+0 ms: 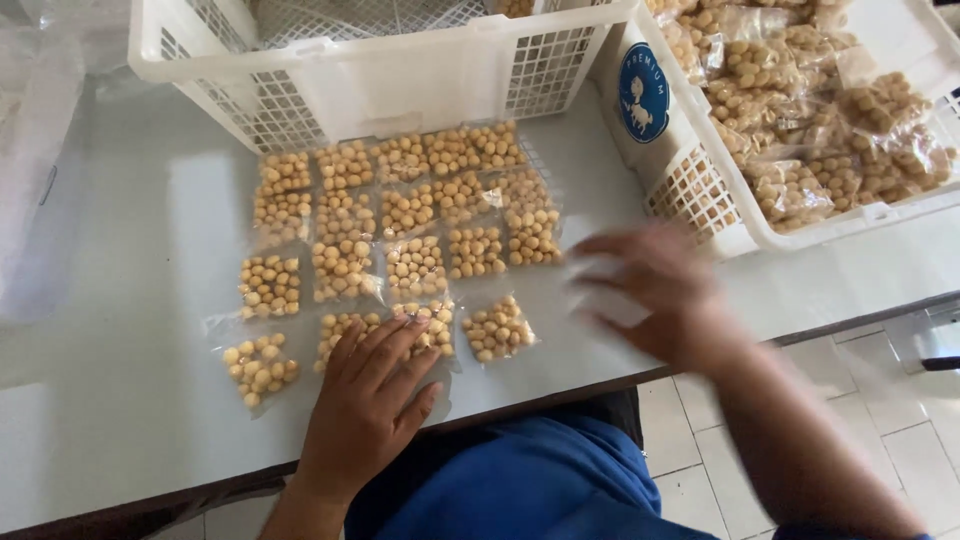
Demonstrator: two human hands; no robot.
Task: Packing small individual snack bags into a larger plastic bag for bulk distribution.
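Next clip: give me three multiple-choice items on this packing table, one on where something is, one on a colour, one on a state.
1. Where does the left hand rest?
A. inside a crate
B. flat on the front row of small clear snack bags
C. on the floor

2. What colour are both crates?
A. white
B. green
C. black

3. What state is the right-hand crate in?
A. empty
B. overturned
C. piled with filled bags

Answers: 1 B, its fingers lie over the bags nearest the table edge. 2 A, both lattice walls, including the rear crate, are white. 3 C, bags heap inside it. The right hand is motion-blurred.
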